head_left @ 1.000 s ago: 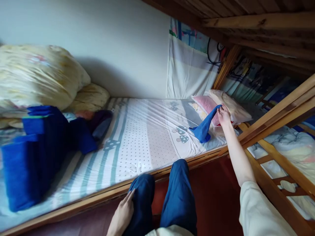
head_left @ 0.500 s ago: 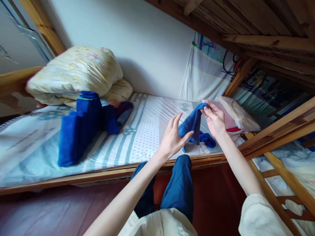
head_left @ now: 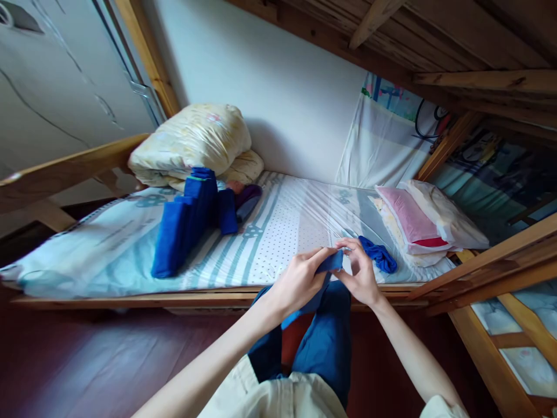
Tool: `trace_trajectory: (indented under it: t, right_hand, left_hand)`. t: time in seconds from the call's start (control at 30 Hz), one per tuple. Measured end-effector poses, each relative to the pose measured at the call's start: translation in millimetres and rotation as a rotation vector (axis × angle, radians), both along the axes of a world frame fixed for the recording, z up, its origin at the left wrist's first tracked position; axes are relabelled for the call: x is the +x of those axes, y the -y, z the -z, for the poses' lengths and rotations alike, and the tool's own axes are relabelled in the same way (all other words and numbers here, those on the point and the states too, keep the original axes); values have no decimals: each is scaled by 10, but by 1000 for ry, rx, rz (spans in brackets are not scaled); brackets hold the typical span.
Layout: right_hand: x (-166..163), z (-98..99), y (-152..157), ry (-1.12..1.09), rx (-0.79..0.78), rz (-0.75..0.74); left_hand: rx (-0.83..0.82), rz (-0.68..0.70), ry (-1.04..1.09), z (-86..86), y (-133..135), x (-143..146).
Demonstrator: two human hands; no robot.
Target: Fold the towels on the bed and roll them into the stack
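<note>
Both hands meet above my knees at the bed's front edge, with a piece of blue cloth [head_left: 331, 262] between them. My left hand [head_left: 300, 283] is closed around the cloth, part of which hangs down below the palm. My right hand [head_left: 360, 274] pinches the cloth's right end between thumb and fingers. Just beyond the right hand, a crumpled blue cloth [head_left: 379, 255] lies on the bed. Farther left stands a row of neatly folded blue cloths [head_left: 185, 223], and beside it are a smaller blue piece [head_left: 227, 212] and some dark, bunched fabric [head_left: 249, 203].
A yellowish folded quilt [head_left: 195, 139] sits at the bed's left end. Pink and white pillows [head_left: 411, 217] lie at the right end. The wooden bunk frame [head_left: 491, 258] runs along the right, and the upper bunk's slats [head_left: 452, 35] hang overhead.
My hands have come together and lowered toward my knees, bringing the cloth with them. My left hand, open before, has closed on it. The view has shifted left.
</note>
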State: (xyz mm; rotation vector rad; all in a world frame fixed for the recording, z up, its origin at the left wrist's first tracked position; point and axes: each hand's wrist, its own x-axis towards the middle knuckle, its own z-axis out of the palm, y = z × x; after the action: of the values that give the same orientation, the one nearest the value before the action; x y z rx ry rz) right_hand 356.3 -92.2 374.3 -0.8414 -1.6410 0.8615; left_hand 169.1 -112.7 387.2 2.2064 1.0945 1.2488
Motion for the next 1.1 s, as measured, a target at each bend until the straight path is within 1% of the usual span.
trace_trajectory:
  t: [0.07, 0.17, 0.27, 0.37, 0.47, 0.5, 0.57, 0.67, 0.73, 0.8, 0.87, 0.93, 0.97, 1.03, 1.1]
  right_hand:
    - [-84, 166, 21, 38, -102, -122]
    - [-197, 361, 37, 72, -300, -303]
    - [-249, 437, 37, 71, -451, -374]
    - [-256, 419, 3, 78, -509, -404]
    - [-282, 352, -55, 64, -510, -393]
    - [-304, 321, -69, 76, -507, -408]
    - [-372, 244, -73, 135, -497, -495]
    - [-523, 120, -19, 272, -443, -649]
    - [-632, 63, 31, 326, -407, -695]
    - [-722, 46, 66, 311, -420, -741]
    - [-788, 64, 68, 204, -471, -793]
    - [-834, 95, 35, 48, -526, -796]
    - [-852, 107, 9, -27, -544, -762]
    - [-872, 123, -54, -124, -550, -644]
    - [-857, 138, -113, -129, -524, -540]
  left_hand:
    - [-32, -8, 41, -32, 42, -51]
    - [-64, -15, 87, -154, 71, -160]
    - [-104, -27, 113, -336, 78, -344]
    - [-101, -87, 144, -534, 65, -589]
    - [-64, -210, 170, -732, 52, -821]
    - [-57, -243, 172, -798, 51, -883]
    - [-51, -277, 172, -924, 47, -980]
    - [-49, -258, 180, -1076, 13, -1086]
    - [-43, -231, 193, -1138, -34, -1154]
    - [-38, -214, 206, -1171, -85, -1225]
    - [-36, -206, 222, -1190, -128, -1295]
    - [-28, -205, 239, -1208, -159, -1357]
    - [-18, -206, 247, -1218, -171, -1384]
    - [11, -211, 260, -1239, -189, -1427]
    - [56, -216, 280, -1259, -204, -1462]
